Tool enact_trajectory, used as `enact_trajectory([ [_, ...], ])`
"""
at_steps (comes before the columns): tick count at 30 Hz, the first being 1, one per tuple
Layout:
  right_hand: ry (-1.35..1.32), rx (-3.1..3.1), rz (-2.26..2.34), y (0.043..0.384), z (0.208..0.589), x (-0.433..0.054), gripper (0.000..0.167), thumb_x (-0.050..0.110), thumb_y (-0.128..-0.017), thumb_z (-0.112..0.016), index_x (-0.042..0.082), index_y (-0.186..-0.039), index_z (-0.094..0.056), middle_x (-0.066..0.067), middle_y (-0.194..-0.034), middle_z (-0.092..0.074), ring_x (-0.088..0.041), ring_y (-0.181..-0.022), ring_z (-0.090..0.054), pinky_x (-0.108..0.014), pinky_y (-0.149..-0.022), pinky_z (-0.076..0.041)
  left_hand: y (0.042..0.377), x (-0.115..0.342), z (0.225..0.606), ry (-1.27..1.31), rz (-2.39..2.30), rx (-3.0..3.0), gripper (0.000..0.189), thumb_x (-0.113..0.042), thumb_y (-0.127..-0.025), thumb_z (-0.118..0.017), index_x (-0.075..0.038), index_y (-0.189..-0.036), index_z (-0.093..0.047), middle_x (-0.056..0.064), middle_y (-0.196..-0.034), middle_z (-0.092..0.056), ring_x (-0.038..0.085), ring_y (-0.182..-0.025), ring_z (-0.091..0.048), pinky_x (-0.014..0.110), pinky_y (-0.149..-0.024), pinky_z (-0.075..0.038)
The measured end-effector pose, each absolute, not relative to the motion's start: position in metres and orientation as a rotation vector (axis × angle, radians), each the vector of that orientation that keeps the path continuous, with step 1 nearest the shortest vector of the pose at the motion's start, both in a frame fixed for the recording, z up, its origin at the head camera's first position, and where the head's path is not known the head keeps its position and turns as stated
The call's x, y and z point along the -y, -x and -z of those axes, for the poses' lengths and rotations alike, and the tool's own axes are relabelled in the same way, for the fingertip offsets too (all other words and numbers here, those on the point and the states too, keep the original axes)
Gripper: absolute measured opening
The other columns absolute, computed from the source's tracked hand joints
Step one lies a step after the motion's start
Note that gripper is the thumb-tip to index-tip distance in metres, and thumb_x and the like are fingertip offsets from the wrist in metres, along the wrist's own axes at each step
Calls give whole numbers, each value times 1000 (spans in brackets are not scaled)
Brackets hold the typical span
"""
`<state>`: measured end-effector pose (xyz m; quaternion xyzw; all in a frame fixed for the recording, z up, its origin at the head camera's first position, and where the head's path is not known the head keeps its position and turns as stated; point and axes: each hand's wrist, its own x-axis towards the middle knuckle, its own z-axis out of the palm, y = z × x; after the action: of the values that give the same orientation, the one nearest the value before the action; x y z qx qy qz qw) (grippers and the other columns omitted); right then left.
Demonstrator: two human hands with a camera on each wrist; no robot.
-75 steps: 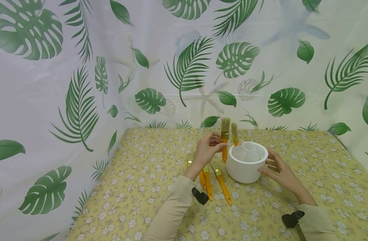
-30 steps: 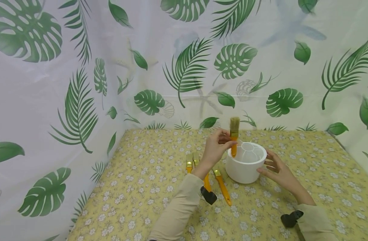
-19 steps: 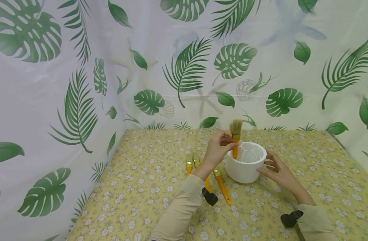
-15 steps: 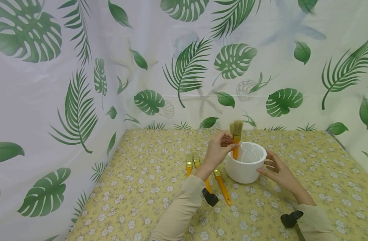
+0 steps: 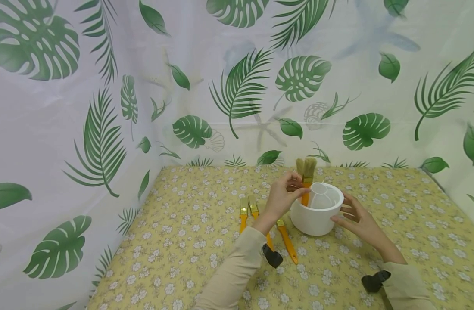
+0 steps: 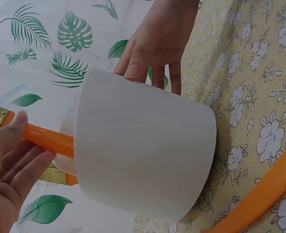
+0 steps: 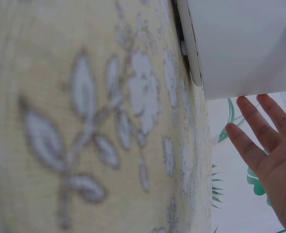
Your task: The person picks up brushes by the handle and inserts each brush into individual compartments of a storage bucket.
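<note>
My left hand [image 5: 281, 196] pinches a paintbrush [image 5: 305, 194] with an orange handle, bristles up. In the left wrist view, the handle [image 6: 51, 141] passes over the rim into a white round desk organizer [image 6: 143, 145], which hides its lower end. Beside it a second paintbrush [image 5: 300, 166] stands in the organizer, partly covered by the first. My right hand [image 5: 357, 217] rests against the organizer's right side, thumb toward the front. Fairly straight fingers [image 7: 252, 124] touch its wall in the right wrist view.
Left of the organizer, several paintbrushes [image 5: 286, 241] lie on the flowered tablecloth [image 5: 175, 258], partly under my left forearm. A leaf-print curtain [image 5: 237, 86] hangs behind the table. The organizer has an inner ring divider [image 5: 319, 188].
My left hand has carried the paintbrush rightward over the rim and then lowered its handle into the organizer, next to the standing one. The right hand keeps its place on the organizer.
</note>
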<state>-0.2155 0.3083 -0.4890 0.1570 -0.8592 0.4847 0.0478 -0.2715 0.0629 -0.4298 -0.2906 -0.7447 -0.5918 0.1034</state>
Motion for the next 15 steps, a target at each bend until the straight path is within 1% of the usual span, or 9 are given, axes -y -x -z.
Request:
enact_trajectory([
  [2, -481, 2617, -1478, 215, 489, -308, 82, 14, -89, -64, 21, -150, -10, -21, -141, -34, 3, -110, -41, -65, -90, -37, 271, -63, 430, 860, 1751, 2197, 21, -16, -81, -69, -8, -94, -55, 9, -91, -69, 10, -78, -66, 15, -69, -53],
  [4, -488, 2611, -1481, 215, 489, -308, 82, 14, -89, -64, 21, -150, -11, -22, -141, -34, 10, -107, -37, -66, -90, -37, 271, -63, 431, 860, 1753, 2201, 20, -18, -81, -70, -9, -93, -55, 8, -90, -68, 5, -77, -65, 15, -69, -53],
  [7, -489, 2611, -1475, 216, 488, -308, 81, 14, -89, -64, 21, -150, -11, -22, -140, -34, 3, -110, -41, -66, -90, -37, 271, -63, 433, 857, 1747, 2207, 20, -18, -81, -70, -10, -92, -55, 8, -89, -68, 2, -75, -63, 15, -69, -53],
  [9, -491, 2611, -1476, 216, 488, -308, 81, 14, -89, -64, 20, -150, -11, -22, -140, -34, -12, -116, -46, -66, -90, -37, 272, -63, 434, 855, 1742, 2214, 20, -18, -81, -70, -10, -92, -56, 8, -89, -68, 1, -75, -63, 15, -69, -53],
  [11, -490, 2614, -1476, 216, 488, -308, 81, 14, -89, -63, 20, -150, -10, -23, -141, -34, -28, -118, -46, -66, -90, -37, 271, -63, 434, 847, 1741, 2225, 20, -17, -80, -71, -10, -92, -56, 7, -90, -68, 1, -76, -62, 14, -69, -52],
  [12, -488, 2616, -1476, 216, 488, -308, 82, 14, -89, -63, 20, -150, -10, -23, -141, -34, -27, -118, -46, -66, -90, -37, 271, -63, 434, 843, 1745, 2232, 20, -18, -80, -71, -10, -92, -57, 7, -90, -68, 1, -76, -62, 14, -69, -52],
  [13, -485, 2620, -1474, 216, 488, -308, 82, 14, -89, -63, 20, -150, -10, -22, -141, -34, -31, -118, -46, -65, -90, -37, 270, -63, 435, 839, 1747, 2238, 20, -18, -80, -71, -10, -92, -57, 7, -91, -68, 1, -76, -62, 14, -70, -52],
  [14, -484, 2621, -1474, 216, 488, -308, 82, 14, -89, -63, 20, -150, -10, -22, -141, -34, -31, -118, -46, -65, -90, -37, 270, -64, 435, 834, 1751, 2246, 20, -18, -80, -71, -10, -93, -57, 7, -91, -68, 1, -76, -62, 14, -70, -52],
  [15, -482, 2623, -1472, 216, 489, -308, 81, 15, -89, -63, 20, -150, -10, -22, -141, -34, -28, -117, -46, -65, -90, -37, 269, -64, 435, 830, 1754, 2253, 20, -19, -80, -71, -10, -93, -57, 7, -91, -68, 1, -76, -62, 14, -69, -52],
])
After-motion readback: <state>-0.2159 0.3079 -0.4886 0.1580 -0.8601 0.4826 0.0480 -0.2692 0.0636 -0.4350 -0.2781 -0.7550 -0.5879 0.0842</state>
